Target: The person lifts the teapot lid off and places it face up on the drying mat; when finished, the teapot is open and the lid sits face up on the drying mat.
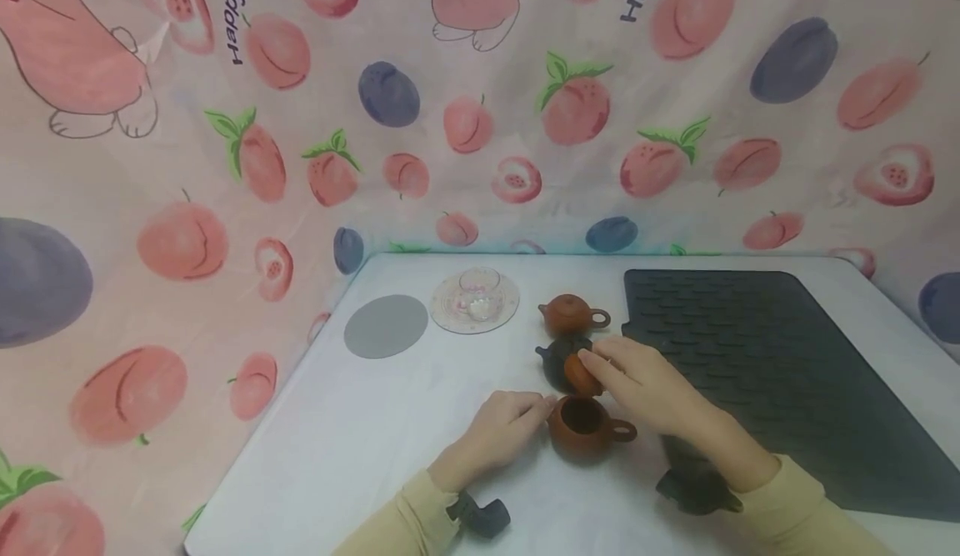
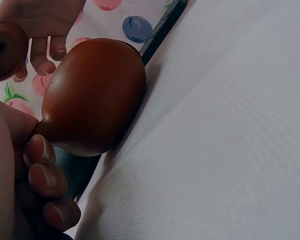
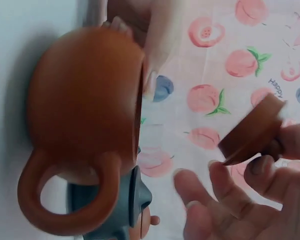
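A brown clay teapot [image 1: 581, 431] stands uncovered on the white table, its dark opening facing up and its handle to the right. My left hand [image 1: 501, 427] pinches its spout between thumb and forefinger, as the left wrist view shows. Above and behind the pot, my right hand [image 1: 648, 385] holds the brown teapot lid [image 3: 252, 131] by its knob, tilted and apart from the pot. Just behind the lid is a dark teapot [image 1: 557, 364], partly hidden by the lid and right hand. Farther back stands another brown teapot [image 1: 567, 316] with its lid on.
A black ridged mat [image 1: 712, 331] covers the table's right side. At the back left are a patterned plate [image 1: 442, 314] bearing clear glassware [image 1: 480, 293], and a grey disc [image 1: 386, 327]. Fruit-print cloth [image 1: 480, 181] hangs behind the table. Dark wrist devices [image 1: 483, 516] sit below both hands.
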A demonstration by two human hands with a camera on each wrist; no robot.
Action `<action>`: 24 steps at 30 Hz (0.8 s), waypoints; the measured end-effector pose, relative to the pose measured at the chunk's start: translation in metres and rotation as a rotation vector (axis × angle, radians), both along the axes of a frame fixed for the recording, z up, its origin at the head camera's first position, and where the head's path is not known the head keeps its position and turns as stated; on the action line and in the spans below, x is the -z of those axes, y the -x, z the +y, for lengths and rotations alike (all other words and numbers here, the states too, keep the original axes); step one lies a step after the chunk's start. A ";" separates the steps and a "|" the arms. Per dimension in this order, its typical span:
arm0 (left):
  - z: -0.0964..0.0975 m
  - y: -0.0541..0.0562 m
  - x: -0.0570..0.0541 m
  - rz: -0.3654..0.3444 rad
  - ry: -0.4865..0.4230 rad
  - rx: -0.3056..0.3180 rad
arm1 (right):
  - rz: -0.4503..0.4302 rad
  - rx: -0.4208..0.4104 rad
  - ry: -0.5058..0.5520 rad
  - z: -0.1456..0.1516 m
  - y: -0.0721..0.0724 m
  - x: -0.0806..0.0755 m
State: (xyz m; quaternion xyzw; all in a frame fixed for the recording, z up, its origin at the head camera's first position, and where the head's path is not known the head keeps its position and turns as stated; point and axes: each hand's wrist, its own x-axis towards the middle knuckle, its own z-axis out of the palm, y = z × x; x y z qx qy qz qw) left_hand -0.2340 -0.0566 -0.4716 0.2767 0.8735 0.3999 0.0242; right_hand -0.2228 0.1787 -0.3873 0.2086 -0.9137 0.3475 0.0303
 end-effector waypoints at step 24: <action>0.000 0.001 0.003 0.024 -0.002 0.012 | -0.301 0.105 0.660 0.019 0.012 -0.011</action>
